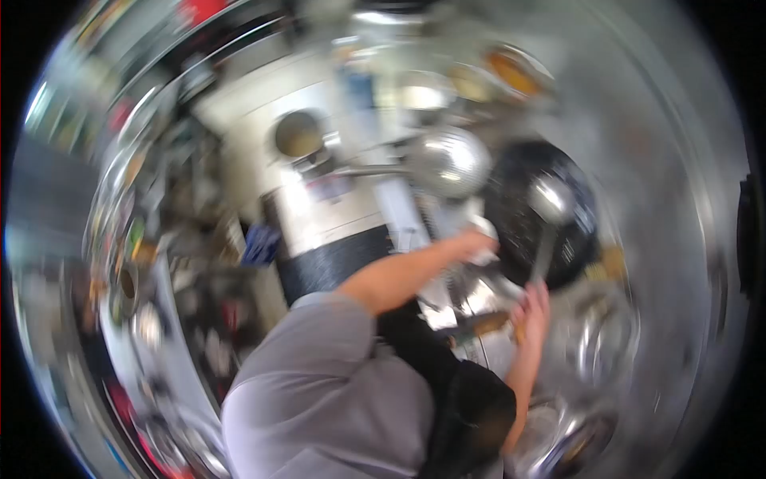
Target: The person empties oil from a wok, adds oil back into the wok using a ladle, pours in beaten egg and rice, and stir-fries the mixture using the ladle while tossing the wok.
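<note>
A black wok stands at the right of the head view, its inside dark and shiny. My left hand is closed on a white cloth at the wok's near left rim. Whether a wok handle lies under the cloth is hidden. My right hand grips the handle of a metal ladle, whose round bowl is inside the wok. Left of the wok lies a round perforated strainer, its long handle pointing left. Motion blurs much of the view.
A container with orange contents sits beyond the wok, beside a pale-filled bowl. A pot stands at upper left. Metal bowls are at lower right. A steel wall rises on the right.
</note>
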{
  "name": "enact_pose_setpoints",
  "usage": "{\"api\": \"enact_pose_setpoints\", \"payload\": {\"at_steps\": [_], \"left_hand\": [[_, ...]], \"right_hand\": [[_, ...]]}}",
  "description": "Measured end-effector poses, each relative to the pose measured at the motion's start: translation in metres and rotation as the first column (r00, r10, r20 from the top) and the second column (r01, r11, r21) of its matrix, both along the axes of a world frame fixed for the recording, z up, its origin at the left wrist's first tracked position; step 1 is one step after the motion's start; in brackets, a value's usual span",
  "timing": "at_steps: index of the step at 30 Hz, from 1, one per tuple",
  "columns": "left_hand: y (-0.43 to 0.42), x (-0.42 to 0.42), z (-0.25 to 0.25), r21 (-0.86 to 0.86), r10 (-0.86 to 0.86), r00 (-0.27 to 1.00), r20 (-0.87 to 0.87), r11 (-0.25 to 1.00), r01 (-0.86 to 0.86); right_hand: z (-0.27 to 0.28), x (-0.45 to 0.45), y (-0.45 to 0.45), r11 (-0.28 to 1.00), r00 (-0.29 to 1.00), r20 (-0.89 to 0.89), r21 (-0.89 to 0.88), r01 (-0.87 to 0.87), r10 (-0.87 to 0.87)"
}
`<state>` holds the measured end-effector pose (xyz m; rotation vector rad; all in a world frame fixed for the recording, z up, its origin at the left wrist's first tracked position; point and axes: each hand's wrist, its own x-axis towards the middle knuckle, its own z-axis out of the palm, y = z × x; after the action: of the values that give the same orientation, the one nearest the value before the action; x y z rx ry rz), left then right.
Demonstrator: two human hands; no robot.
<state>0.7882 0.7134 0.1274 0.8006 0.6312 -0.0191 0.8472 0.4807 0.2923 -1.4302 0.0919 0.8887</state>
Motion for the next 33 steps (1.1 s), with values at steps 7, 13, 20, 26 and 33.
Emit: {"api": "enact_pose_setpoints", "payload": {"at_steps": [7, 13, 20, 26, 33], "left_hand": [[-0.007, -0.020, 0.070, 0.377, 0.228, 0.924, -0.308, 0.920, -0.102], [-0.009, -0.021, 0.076, 0.336, 0.248, 0.895, -0.371, 0.934, -0.119], [-0.005, -0.025, 0.081, 0.359, 0.256, 0.891, -0.376, 0.926, -0.115], [0.007, -0.021, 0.051, 0.331, 0.111, 0.979, -0.171, 0.942, -0.048], [0.014, -0.013, 0.020, -0.065, -0.033, 0.998, 0.044, 0.997, 0.036]], "right_hand": [[0.033, -0.028, -0.069, 0.964, 0.995, 0.061, -0.258, -0.066, 0.084], [0.038, 0.023, -0.017, 0.879, 0.784, -0.400, 0.176, -0.442, 0.474], [0.021, -0.027, -0.032, 0.786, 0.596, 0.595, -0.610, -0.102, 0.539], [0.027, -0.020, -0.065, 0.801, 0.592, 0.576, -0.556, -0.222, 0.564], [0.026, -0.057, -0.136, 0.608, 0.482, 0.568, -0.789, 0.087, 0.667]]}}
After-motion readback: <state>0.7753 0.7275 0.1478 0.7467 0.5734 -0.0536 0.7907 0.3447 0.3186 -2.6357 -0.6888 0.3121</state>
